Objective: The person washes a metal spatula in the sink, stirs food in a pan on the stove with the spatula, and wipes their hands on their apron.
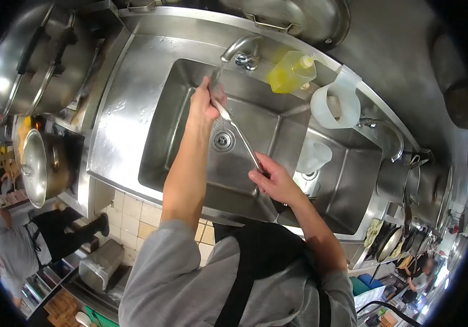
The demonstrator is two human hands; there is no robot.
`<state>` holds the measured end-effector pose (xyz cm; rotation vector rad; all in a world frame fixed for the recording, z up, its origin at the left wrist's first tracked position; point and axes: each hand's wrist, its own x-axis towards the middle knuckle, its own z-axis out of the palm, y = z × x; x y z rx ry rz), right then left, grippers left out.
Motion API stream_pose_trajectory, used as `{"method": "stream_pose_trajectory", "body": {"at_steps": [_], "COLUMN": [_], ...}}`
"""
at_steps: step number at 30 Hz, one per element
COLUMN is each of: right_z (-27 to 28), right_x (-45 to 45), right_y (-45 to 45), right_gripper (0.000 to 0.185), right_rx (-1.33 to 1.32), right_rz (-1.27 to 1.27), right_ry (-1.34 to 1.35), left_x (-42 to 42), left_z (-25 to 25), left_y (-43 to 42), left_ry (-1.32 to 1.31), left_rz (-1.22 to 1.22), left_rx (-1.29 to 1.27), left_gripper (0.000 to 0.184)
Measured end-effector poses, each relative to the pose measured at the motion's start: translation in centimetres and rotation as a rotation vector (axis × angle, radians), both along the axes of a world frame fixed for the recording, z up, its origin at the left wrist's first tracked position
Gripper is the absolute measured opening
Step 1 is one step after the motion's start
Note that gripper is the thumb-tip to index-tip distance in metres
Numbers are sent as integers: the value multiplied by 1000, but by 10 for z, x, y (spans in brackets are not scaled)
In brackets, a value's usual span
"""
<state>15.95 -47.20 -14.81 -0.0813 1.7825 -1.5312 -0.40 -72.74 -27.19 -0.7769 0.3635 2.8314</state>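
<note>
A long-handled metal utensil [240, 132] slants across the left sink basin [190, 71]. My right hand [273, 178] is closed around the end of its handle. Up by the running faucet [239, 46], my left hand [204, 102] grips the head end, where water falls on it. Fingers and water partly cover that head, so I cannot tell its exact shape. Below the utensil, the round drain [223, 140] shows in the basin floor.
A yellow liquid bottle [292, 72] and a white plastic container [321, 109] stand behind the sink. A translucent jug [314, 155] sits in the right basin [348, 185]. Lidded pots [37, 163] are at left. A person [32, 240] stands lower left; another [419, 278] is far right.
</note>
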Motion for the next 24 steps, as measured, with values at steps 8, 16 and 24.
{"method": "stream_pose_trajectory", "body": {"at_steps": [8,16,24], "right_z": [-15,-44,-54], "right_x": [8,13,-5], "right_y": [18,28,18], "right_gripper": [55,58,48], "right_rx": [157,428,332], "right_rz": [48,-2,83], "right_ry": [61,573,570], "left_x": [8,18,-3], "left_z": [38,41,36], "left_y": [14,41,25], "left_ry": [-88,44,266], "left_rz": [-83,-93,171], "left_rx": [-422,-805,-866], "left_gripper": [63,39,20]}}
